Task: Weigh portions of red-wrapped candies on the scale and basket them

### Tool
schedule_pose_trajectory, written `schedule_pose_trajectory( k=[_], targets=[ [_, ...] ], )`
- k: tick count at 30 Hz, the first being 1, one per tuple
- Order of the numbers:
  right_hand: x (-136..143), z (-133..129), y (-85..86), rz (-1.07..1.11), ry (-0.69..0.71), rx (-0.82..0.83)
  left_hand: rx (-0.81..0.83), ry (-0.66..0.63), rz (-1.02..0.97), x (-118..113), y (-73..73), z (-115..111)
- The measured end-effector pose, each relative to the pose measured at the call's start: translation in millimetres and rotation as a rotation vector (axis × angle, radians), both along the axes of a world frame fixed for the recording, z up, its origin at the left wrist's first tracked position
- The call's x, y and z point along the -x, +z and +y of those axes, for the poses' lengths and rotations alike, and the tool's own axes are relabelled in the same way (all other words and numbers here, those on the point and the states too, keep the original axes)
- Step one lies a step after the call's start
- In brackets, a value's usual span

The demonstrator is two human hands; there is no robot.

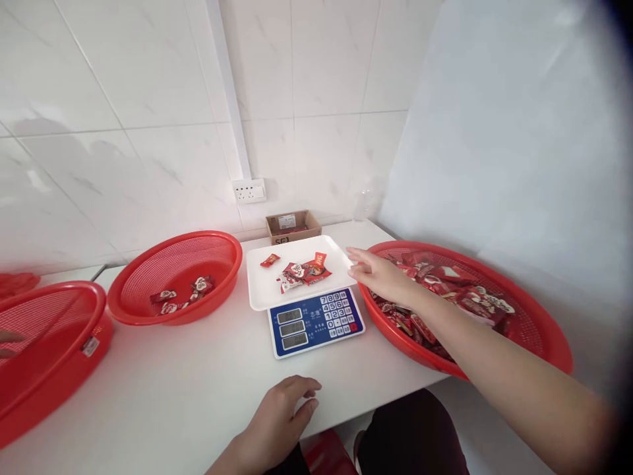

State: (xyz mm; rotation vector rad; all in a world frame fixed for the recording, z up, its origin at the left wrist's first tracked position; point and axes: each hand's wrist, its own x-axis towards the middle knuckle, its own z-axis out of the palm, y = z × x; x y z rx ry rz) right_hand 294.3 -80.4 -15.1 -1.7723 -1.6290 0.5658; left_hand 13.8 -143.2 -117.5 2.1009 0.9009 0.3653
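On the white table stands a blue-and-white digital scale [316,323] with a white tray [260,290] on top. Several red wrapped snack packets [304,270] lie bunched on the tray, and one small red packet [270,260] sits apart at its left. My right hand [378,272] is at the tray's right edge, fingers extended and nothing visible in them; whether it touches the edge I cannot tell. Under that forearm is a large red basket [548,343] heaped with red packets [459,297]. My left hand [281,412] hovers or rests near the table's front edge, loosely bent, thumb apart, empty.
A red basket [173,244] holding a few packets [200,287] is left of the scale. Another red basket [74,343] stands further left, with another person's fingers [10,344] at the frame edge. Behind the tray sits a small cardboard box [297,236] by the tiled wall.
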Motion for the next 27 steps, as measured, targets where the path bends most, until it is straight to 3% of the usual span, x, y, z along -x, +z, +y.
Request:
schedule_pose_trajectory(
  k=[6,10,13,19,27],
  targets=[
    [-30.0,-38.5,-28.1,-0.380,-0.038,0.087,0.056,0.059,-0.028,12.9,-6.8,2.5],
    [-50.9,-59.9,-48.3,-0.434,-0.003,0.255,0.095,0.034,-0.037,7.5,-6.6,2.4],
    [-56.3,-69.3,-57.3,-0.400,0.034,0.262,0.104,0.008,-0.040,0.6,-4.4,1.5],
    [-55.5,-75.9,-61.5,-0.186,-0.013,0.269,0.113,-0.002,-0.042,-7.0,-6.9,-3.1],
    [-54.2,-74.9,-57.3,-0.200,-0.109,0.333,0.110,0.020,-0.034,-10.0,-15.0,-1.3]
  ],
)
